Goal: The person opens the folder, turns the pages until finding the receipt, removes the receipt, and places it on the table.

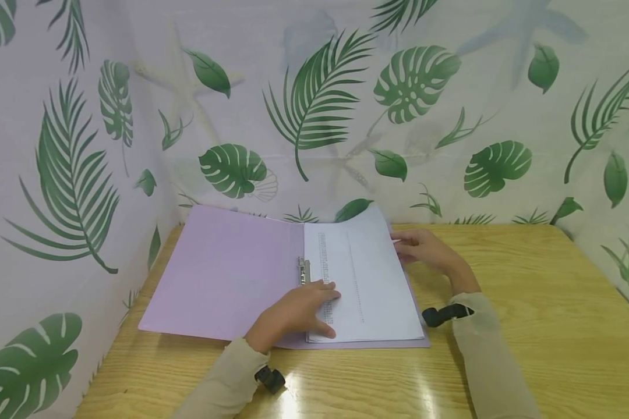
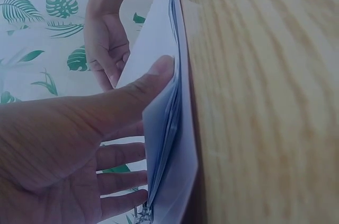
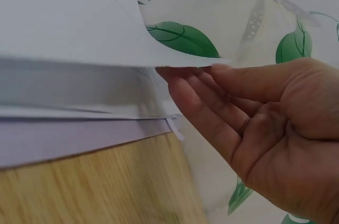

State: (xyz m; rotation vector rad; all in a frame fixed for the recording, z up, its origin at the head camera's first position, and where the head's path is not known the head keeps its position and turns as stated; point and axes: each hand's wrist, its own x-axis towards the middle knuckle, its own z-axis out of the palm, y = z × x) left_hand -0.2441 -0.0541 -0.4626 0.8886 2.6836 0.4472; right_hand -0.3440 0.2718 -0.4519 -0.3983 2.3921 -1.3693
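Observation:
A purple ring binder (image 1: 225,267) lies spread wide on the table, its metal clip (image 1: 301,271) at the spine. On its right half is a stack of white printed sheets (image 1: 382,291). My left hand (image 1: 306,308) rests on the sheets near the clip, fingers spread; its thumb (image 2: 161,68) lies by the stack's near edge in the left wrist view. At the far right corner my right hand (image 1: 424,249) pinches the top sheet (image 3: 69,17) between thumb and fingers. That sheet's corner is raised, and a gap shows above the pages below.
The binder lies on a wooden table (image 1: 545,314), near its back edge. Behind and to the left hangs a pale cloth (image 1: 314,192) with green leaf prints. Both wrists carry black straps (image 1: 445,315) over light sleeves.

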